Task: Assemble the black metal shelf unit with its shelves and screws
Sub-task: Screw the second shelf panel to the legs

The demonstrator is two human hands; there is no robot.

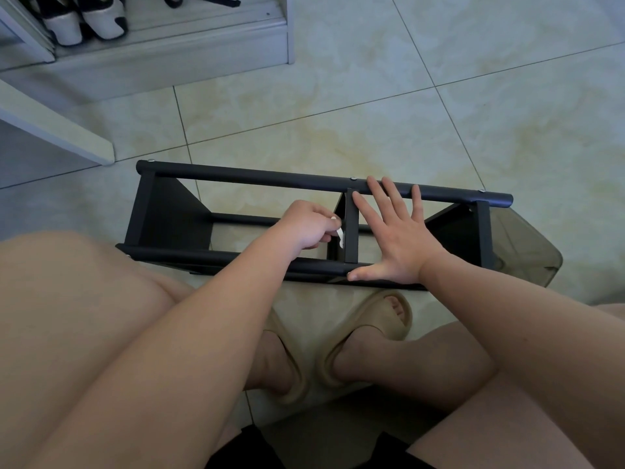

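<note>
The black shelf unit [253, 178] lies sideways on the near floor [338, 113], three panels [176, 214] fixed between round tubes [439, 192]. The right hand [395, 238] spreads flat across it; the left hand [309, 228] pinches a small white piece [340, 236].

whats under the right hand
The right hand lies flat across the black shelf frame, fingers on the far rail, thumb on the near rail. Its palm hides the rest.

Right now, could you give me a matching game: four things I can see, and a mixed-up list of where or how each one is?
1 left hand
2 right hand
3 sandals
4 black and white shoes

A spread flat on the black frame
B worn by the person
C pinches a small white thing
D in the grey cabinet

Pairs: 1-C, 2-A, 3-B, 4-D
</note>
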